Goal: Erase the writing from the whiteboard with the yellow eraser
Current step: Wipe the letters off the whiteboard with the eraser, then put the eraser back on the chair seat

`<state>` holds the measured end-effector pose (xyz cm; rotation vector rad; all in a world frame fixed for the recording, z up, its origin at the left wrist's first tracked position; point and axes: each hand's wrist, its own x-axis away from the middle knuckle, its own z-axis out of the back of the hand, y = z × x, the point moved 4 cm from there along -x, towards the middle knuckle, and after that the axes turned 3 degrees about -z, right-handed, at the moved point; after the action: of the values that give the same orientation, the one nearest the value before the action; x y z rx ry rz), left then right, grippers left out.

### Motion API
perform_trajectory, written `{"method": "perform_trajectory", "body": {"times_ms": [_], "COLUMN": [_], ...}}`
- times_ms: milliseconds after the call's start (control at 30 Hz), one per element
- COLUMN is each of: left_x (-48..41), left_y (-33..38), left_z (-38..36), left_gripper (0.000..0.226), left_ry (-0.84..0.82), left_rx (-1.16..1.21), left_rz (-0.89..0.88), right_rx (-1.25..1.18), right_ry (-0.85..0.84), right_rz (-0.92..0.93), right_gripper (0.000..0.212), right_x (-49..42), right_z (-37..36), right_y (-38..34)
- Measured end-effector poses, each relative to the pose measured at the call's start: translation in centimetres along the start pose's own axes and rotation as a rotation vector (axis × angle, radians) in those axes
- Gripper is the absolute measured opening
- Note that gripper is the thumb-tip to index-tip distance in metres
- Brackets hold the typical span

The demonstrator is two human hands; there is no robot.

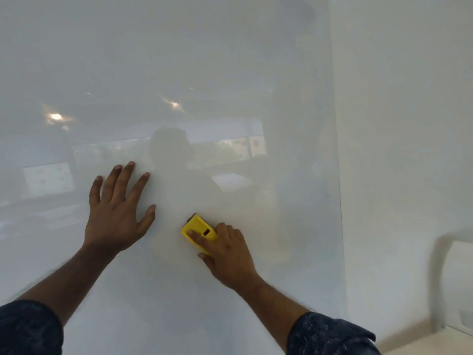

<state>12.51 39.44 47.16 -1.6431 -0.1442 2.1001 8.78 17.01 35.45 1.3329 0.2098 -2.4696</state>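
Note:
A glossy whiteboard (pixel 179 60) fills most of the view and mirrors the room behind me. I see no writing on it, only faint smears. My right hand (pixel 227 254) grips the yellow eraser (pixel 198 230) and presses it against the board, low and near the middle. The eraser's dark pad edge shows at its upper left corner. My left hand (pixel 117 208) lies flat on the board to the left of the eraser, fingers spread, holding nothing.
The whiteboard's right edge (pixel 339 175) meets a plain white wall (pixel 409 124). A white object (pixel 458 285) stands at the lower right against that wall. Ceiling lights reflect in the board at upper left.

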Motion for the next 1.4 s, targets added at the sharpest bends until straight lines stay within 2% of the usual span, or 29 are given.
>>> {"method": "perform_trajectory", "body": {"times_ms": [167, 300, 600, 700, 833, 967, 1133, 1400], "left_x": [1.5, 3.2, 8.6, 10.8, 13.9, 16.9, 19.9, 20.6], "left_y": [1.4, 3.8, 14.4, 19.0, 25.0, 30.7, 37.4, 45.6], "left_z": [-0.7, -1.2, -2.5, -3.3, -4.7, -5.6, -6.5, -7.0], "left_gripper": [0.069, 0.067, 0.06, 0.059, 0.06, 0.063, 0.066, 0.067], "left_ry": [-0.031, -0.062, -0.133, -0.225, -0.388, -0.567, -0.728, -0.864], "left_rx": [0.028, 0.057, 0.318, 0.426, 0.553, 0.628, 0.671, 0.727], "left_rz": [-0.018, -0.026, -0.049, -0.052, -0.01, 0.015, 0.016, -0.046], "right_rx": [0.015, -0.003, -0.126, -0.152, -0.139, -0.085, -0.037, 0.119], "right_ry": [0.066, 0.054, -0.061, -0.143, -0.263, -0.409, -0.616, -0.908], "right_rz": [-0.239, -0.407, -0.509, -0.552, -0.625, -0.708, -0.879, -1.043], "right_gripper": [0.058, 0.059, 0.053, 0.058, 0.076, 0.082, 0.079, 0.064], "right_x": [2.4, 4.9, 13.2, 16.5, 21.7, 29.2, 39.8, 52.3], "right_z": [2.7, 3.7, 3.1, 2.8, 3.0, 3.4, 4.5, 7.4], "right_y": [8.4, 12.7, 14.9, 16.1, 18.0, 20.2, 23.7, 29.2]}}
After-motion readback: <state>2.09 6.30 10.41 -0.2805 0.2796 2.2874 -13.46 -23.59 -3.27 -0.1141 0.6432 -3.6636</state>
